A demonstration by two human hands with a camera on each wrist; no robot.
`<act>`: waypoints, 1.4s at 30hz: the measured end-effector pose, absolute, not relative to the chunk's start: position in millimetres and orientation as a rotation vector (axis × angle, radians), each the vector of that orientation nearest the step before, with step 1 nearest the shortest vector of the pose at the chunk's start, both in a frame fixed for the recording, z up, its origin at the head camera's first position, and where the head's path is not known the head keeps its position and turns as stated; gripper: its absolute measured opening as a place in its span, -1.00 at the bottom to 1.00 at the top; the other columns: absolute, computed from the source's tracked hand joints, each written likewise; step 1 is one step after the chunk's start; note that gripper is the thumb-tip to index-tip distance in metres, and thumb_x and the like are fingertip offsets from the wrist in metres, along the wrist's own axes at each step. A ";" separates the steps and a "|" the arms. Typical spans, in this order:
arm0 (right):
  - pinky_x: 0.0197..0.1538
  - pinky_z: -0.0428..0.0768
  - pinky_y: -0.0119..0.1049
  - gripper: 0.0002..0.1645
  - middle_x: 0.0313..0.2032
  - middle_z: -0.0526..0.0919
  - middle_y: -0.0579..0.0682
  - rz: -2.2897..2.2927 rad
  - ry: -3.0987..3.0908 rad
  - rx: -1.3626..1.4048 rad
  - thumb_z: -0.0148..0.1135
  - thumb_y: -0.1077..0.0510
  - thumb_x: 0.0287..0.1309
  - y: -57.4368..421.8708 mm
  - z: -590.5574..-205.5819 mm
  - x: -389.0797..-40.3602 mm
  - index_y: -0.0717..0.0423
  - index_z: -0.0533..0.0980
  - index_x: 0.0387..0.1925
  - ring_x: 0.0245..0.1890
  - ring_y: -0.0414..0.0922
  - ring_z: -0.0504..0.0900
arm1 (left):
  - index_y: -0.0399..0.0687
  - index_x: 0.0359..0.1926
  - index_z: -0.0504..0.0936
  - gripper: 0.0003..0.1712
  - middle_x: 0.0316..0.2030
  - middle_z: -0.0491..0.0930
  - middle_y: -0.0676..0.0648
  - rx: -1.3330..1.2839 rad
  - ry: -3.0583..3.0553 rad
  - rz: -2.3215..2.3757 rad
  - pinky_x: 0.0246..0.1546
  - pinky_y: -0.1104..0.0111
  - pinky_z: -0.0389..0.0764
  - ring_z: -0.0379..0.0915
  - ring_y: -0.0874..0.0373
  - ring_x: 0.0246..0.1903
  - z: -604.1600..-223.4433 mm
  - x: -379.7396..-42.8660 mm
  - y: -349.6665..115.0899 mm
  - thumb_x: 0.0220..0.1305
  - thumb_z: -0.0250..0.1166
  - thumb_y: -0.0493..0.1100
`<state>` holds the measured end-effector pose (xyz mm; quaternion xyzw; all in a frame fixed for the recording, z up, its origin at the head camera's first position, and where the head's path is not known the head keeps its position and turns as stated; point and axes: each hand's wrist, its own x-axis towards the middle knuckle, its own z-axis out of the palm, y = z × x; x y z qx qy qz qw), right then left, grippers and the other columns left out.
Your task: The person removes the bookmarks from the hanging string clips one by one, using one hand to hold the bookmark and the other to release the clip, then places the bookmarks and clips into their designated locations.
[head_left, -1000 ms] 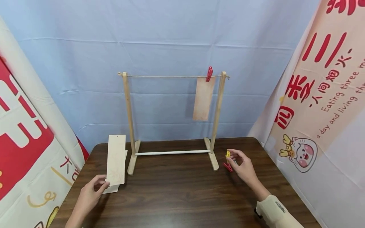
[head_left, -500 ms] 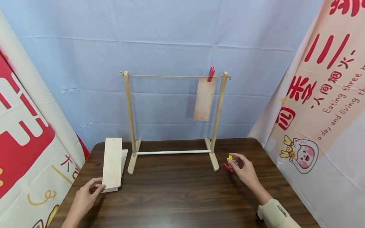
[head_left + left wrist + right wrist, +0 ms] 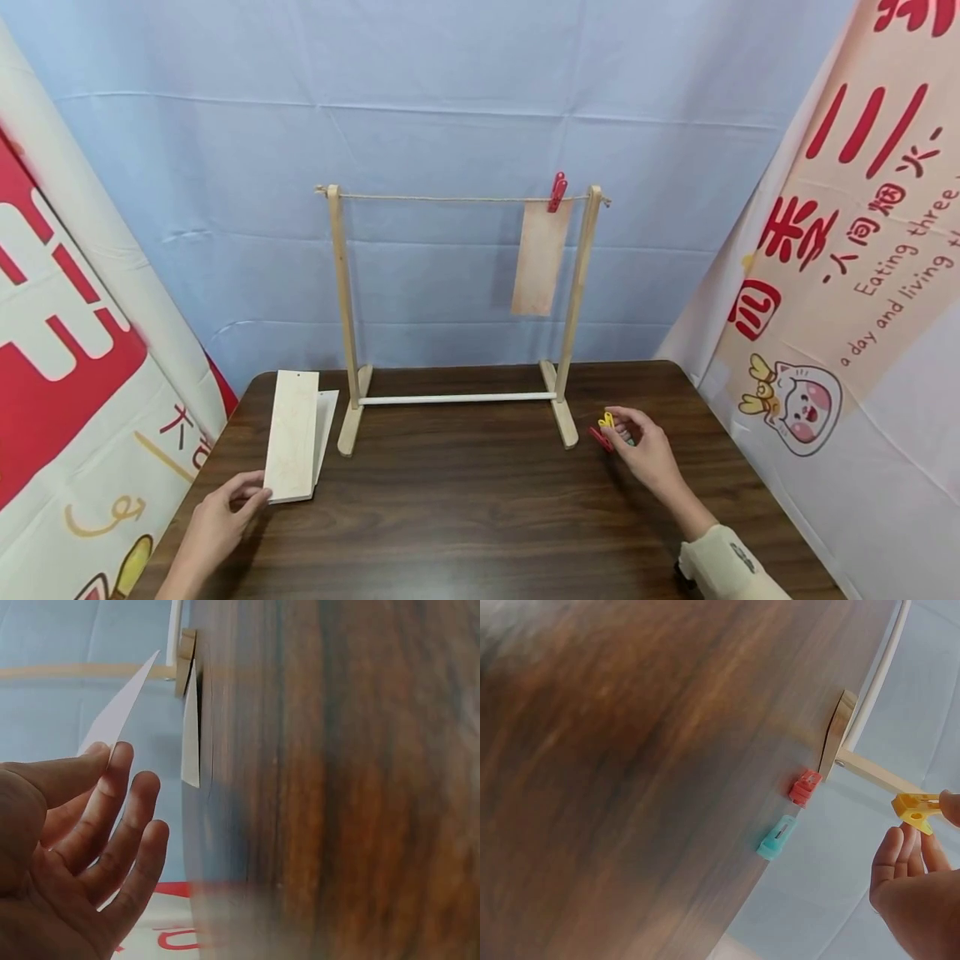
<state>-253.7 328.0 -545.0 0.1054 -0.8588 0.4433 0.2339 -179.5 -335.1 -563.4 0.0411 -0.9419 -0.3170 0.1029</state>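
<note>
My left hand (image 3: 221, 518) pinches the lower left corner of a pale rectangular card (image 3: 292, 433) with a small hole at its top. In the left wrist view that card (image 3: 120, 712) stands tilted above the table between thumb and forefinger, other fingers spread. Beneath it lies another card (image 3: 192, 735). My right hand (image 3: 647, 454) pinches a yellow clothes peg (image 3: 915, 806) by its end, raised above the table. A red peg (image 3: 805, 787) and a turquoise peg (image 3: 777, 838) lie on the tabletop near it.
A wooden stand (image 3: 343, 300) with a string (image 3: 442, 199) across its top is at the back of the table (image 3: 465, 517). From the string's right end hangs a card (image 3: 538, 267), held by a red peg (image 3: 557, 193). Cloth (image 3: 450, 75) hangs behind.
The left hand has moved slightly left and down with the card, showing more of the card beneath. The right hand has lowered slightly and moved right, still pinching the yellow peg.
</note>
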 end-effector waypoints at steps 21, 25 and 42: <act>-0.33 0.51 -0.43 -0.65 -0.28 0.66 0.09 1.020 -2.597 0.101 0.51 0.27 0.30 333.8 -549.8 -244.6 0.37 0.67 0.05 -0.34 -0.12 0.57 | -0.25 0.25 0.69 -0.58 -0.22 0.83 -0.03 0.171 -2.878 -0.999 -0.25 0.31 0.50 0.62 0.34 -0.31 -558.5 -180.2 -339.1 0.51 0.41 -0.12; -0.32 0.50 -0.40 -0.63 -0.28 0.66 0.11 1.005 -2.607 0.087 0.52 0.28 0.28 335.6 -551.9 -242.8 0.40 0.67 0.05 -0.32 -0.03 0.60 | -0.28 0.24 0.68 -0.58 -0.24 0.83 -0.01 0.156 -2.883 -1.016 -0.29 0.36 0.46 0.58 0.37 -0.35 -558.1 -179.0 -339.6 0.52 0.40 -0.11; -0.27 0.50 -0.19 -0.58 -0.30 0.59 0.14 0.880 -2.784 0.016 0.50 0.24 0.28 336.9 -550.1 -241.8 0.47 0.63 0.05 -0.33 -0.03 0.55 | -0.31 0.27 0.66 -0.56 -0.25 0.82 -0.01 0.113 -2.911 -1.118 -0.34 0.41 0.49 0.61 0.32 -0.34 -558.6 -180.1 -344.3 0.55 0.36 -0.11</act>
